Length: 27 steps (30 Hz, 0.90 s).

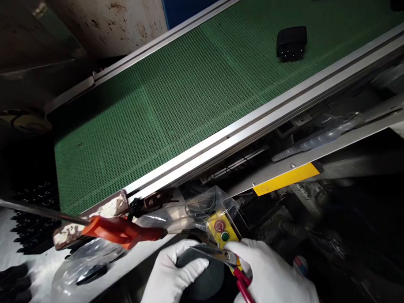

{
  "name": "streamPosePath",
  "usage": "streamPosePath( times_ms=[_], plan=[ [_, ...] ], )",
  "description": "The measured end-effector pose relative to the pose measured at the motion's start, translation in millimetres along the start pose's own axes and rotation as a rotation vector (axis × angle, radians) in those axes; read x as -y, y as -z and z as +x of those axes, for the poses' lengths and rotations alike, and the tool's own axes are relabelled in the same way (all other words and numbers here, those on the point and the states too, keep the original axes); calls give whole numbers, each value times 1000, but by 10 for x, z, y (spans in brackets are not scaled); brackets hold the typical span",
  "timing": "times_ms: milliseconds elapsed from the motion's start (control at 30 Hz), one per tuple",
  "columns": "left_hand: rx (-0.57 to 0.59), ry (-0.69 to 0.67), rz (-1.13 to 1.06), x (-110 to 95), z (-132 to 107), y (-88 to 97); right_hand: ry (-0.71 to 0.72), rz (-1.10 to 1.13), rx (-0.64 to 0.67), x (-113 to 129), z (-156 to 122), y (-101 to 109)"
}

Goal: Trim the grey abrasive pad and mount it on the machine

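My left hand (174,274), in a white glove, is closed around a dark, rounded plastic-looking part (206,280), with the thumb on its near face. My right hand (273,275), also gloved in white, grips red-handled pliers (245,292). Their slim pointed metal jaws lie along the upper edge of the dark part. Whether the jaws touch the part I cannot tell. Just beyond my hands is a yellow control box (222,227) with a red and a green button, partly covered by clear plastic.
A green conveyor belt (150,123) with metal rails runs diagonally ahead, carrying a black block-shaped part (291,43). An orange-handled tool with a long metal shaft (119,230) juts in at left. Several black parts (37,216) lie on the metal surface, near a clear plastic bag (85,262).
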State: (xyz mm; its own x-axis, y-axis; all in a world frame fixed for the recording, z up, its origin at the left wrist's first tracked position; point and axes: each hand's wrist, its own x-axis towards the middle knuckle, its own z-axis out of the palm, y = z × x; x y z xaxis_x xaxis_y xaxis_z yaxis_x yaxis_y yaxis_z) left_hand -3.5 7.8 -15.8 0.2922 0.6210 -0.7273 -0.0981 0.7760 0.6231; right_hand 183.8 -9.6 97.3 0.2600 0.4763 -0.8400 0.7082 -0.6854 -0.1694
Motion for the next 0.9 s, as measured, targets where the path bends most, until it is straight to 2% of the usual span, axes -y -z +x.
streamPosePath(
  times_ms=[133,367,500,700,800,900],
  plan=[
    [58,-11,50,-10,0,-13,42,-66,-57,-33,11,-55],
    [77,3,16,-93,-17,-69,36,45,59,-98,94,-19],
    [96,60,-20,-128,-14,-106,42,1,56,-135,142,-13],
    [123,20,-138,-117,-16,-117,49,6,48,-84,124,21],
    [84,12,-142,-72,1,-90,22,17,50,-101,124,-10],
    [21,-14,-33,-35,20,-70,15,-8,29,-101,108,-31]
  ],
)
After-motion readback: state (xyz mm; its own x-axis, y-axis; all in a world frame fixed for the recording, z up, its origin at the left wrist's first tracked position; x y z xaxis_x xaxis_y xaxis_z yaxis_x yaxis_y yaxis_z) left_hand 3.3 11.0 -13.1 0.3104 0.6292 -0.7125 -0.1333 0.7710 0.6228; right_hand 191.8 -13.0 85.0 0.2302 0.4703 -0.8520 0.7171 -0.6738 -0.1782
